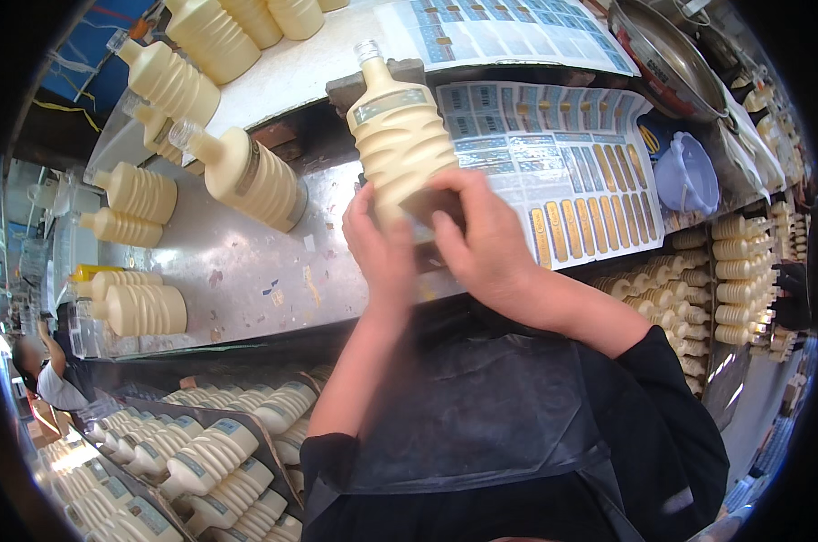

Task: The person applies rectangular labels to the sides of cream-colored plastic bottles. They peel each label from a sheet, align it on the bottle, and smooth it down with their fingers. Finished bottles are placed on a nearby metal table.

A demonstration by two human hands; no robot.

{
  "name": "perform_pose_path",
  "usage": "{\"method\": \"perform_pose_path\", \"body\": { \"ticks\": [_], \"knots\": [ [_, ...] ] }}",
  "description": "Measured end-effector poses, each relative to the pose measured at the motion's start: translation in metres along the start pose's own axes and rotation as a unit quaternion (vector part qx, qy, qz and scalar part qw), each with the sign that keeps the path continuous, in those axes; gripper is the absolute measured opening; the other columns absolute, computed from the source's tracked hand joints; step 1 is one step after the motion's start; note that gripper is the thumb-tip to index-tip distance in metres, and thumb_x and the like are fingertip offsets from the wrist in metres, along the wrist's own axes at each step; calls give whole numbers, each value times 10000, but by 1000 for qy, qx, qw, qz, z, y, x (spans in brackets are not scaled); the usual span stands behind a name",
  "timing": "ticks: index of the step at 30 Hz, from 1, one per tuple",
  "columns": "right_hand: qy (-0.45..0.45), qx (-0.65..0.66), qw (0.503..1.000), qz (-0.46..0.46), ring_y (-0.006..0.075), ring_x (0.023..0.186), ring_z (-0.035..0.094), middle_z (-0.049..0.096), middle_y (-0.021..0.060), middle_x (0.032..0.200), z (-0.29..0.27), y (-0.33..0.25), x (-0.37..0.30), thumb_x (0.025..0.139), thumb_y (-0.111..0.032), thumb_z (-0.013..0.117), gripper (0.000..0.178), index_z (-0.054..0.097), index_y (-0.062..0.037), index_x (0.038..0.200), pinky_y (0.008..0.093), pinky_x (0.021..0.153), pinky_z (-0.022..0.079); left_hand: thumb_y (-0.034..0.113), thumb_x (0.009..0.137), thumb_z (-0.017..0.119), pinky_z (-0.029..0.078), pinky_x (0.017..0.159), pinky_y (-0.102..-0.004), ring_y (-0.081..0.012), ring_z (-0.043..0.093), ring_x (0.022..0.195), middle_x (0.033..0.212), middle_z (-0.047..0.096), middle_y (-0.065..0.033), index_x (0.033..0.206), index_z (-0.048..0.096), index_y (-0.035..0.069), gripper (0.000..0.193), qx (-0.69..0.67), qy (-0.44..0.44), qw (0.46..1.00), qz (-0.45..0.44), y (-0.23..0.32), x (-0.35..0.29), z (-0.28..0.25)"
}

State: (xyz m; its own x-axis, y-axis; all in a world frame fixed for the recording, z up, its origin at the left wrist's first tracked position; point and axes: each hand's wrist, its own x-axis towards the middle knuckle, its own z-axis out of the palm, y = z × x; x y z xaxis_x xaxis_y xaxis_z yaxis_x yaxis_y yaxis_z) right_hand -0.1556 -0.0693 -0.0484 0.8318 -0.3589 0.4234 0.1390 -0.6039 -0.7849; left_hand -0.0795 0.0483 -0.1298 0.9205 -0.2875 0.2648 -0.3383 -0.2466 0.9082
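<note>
Ribbed cream bottle (pixel 400 144) stands over the steel bench (pixel 246 271), left hand (pixel 382 248) and right hand (pixel 481 239) with fingers clamped round its base; a crooked press could wrinkle its label, or a slip topple it onto the sticker sheet (pixel 553 163).

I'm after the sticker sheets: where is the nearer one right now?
In the head view the sticker sheet lies on the metal table, right of centre, just beyond the right hand and beside the held bottle.
</note>
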Motion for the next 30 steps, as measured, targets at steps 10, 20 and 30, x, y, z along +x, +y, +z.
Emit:
{"method": "perform_pose_path", "body": {
  "ticks": [10,20,30],
  "knots": [
    [89,-24,995,46,427,1080,621,616,226,1177,-15,33,1,952,-28,604,348,515,-11,1288,467,942,507,375,1023,600,365,1090,-414,-266,465,1207,1341,465,-179,1448,398,-31,621,34,16,999,21,-3,2,7],
    [-49,-131,947,-288,309,899,734,735,131,1005,-36,27,-2,837,12,710,298,699,-23,1133,396,769,588,192,1003,609,415,1103,-402,-255,500,1291,1382,505,-176,1397,455,-15,471,-208,-27,969,-130,16,10,-7],
    [-101,-214,901,-364,248,758,640,568,76,800,-7,-6,-7,728,-90,664,145,596,-53,850,366,645,500,256,1139,395,450,1026,-324,-151,554,1098,1168,600,-64,1363,557,39,351,-370,-42,918,-140,19,11,-12]
  ]
}}
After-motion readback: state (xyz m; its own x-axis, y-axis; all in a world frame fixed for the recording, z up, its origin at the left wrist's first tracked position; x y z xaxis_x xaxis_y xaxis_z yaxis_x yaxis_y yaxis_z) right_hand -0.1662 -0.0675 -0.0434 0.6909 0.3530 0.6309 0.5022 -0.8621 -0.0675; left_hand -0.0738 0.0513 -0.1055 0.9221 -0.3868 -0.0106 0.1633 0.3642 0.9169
